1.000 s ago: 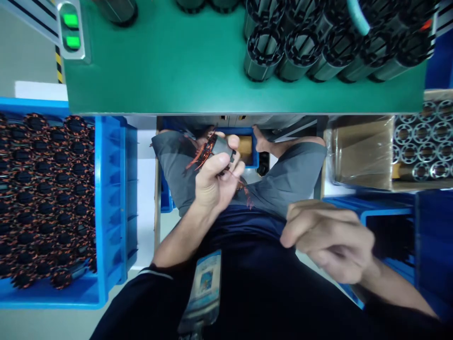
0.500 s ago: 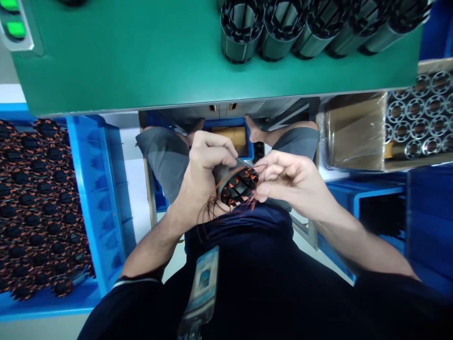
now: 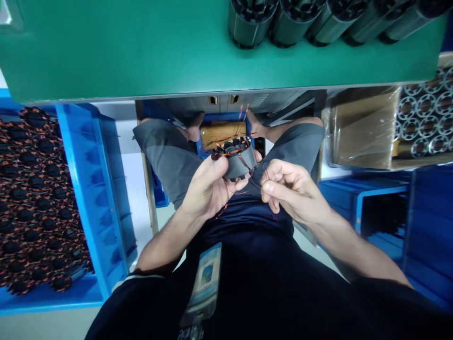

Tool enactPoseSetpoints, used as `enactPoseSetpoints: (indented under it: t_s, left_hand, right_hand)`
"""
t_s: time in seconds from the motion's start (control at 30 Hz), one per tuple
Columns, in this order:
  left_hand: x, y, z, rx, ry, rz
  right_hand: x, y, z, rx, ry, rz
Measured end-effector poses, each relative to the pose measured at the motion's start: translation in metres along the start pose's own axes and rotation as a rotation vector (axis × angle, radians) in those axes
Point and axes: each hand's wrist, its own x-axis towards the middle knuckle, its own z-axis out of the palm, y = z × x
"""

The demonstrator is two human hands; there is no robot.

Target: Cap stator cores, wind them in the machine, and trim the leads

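My left hand (image 3: 208, 189) grips a grey wound stator (image 3: 237, 158) with black slots and copper wire, held over my lap below the green table's edge. Its open end faces away and up. Thin copper wire ends (image 3: 253, 174) trail from the stator toward my right hand (image 3: 292, 191), whose fingers are pinched on those wires just right of the stator. Both hands hover above my grey shorts and dark shirt.
A green worktable (image 3: 141, 52) spans the top, with several dark stator housings (image 3: 300, 19) at its far right. A blue crate (image 3: 95, 189) of wound stators stands at left. A cardboard box (image 3: 361, 127) of ring parts and blue bins (image 3: 371, 198) stand at right.
The stator has been turned from facing me to facing away and lifted slightly. My right hand came in from the lower right and now pinches the wire ends beside it.
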Motion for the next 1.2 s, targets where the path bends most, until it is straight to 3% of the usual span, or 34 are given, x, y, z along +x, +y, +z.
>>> enactPoseSetpoints:
  t_s: [0.17, 0.4, 0.5, 0.63, 0.73, 0.8, 0.87, 0.97, 1.07, 1.13, 1.2]
  left_hand:
    - [0.001, 0.002, 0.010, -0.173, 0.038, -0.092]
    - [0.001, -0.003, -0.007, -0.055, 0.054, 0.146]
    - [-0.003, -0.009, -0.014, 0.047, 0.081, 0.124]
    - [-0.008, -0.018, -0.019, 0.036, 0.064, 0.081]
    - [-0.011, -0.018, -0.020, 0.231, 0.057, 0.281]
    - [-0.013, -0.012, -0.020, 0.431, -0.031, 0.429]
    - [-0.015, -0.002, -0.017, 0.562, -0.185, 0.501]
    - [-0.018, 0.010, -0.011, 0.685, -0.353, 0.523]
    - [-0.020, 0.015, -0.006, 0.702, -0.393, 0.462]
    - [-0.023, 0.016, -0.004, 0.666, -0.416, 0.384]
    - [-0.026, 0.017, -0.004, 0.652, -0.464, 0.310]
  right_hand:
    - [-0.008, -0.012, 0.000, -0.346, -0.101, -0.075]
    - [-0.023, -0.048, 0.011, -0.690, -0.218, -0.241]
    - [-0.022, -0.053, 0.015, -0.707, -0.233, -0.334]
    - [-0.013, -0.019, 0.015, -0.832, -0.255, -0.329]
    - [0.000, 0.021, -0.002, -0.904, -0.306, -0.207]
    - [0.009, 0.031, -0.020, -0.899, -0.302, -0.133]
    - [0.016, 0.019, -0.037, -0.878, -0.269, -0.091]
    - [0.021, -0.027, -0.044, -0.700, -0.234, -0.028]
    - [0.022, -0.070, -0.029, -0.488, -0.391, 0.068]
    - [0.022, -0.085, -0.015, -0.458, -0.475, 0.103]
    - [0.022, -0.090, -0.005, -0.429, -0.463, 0.136]
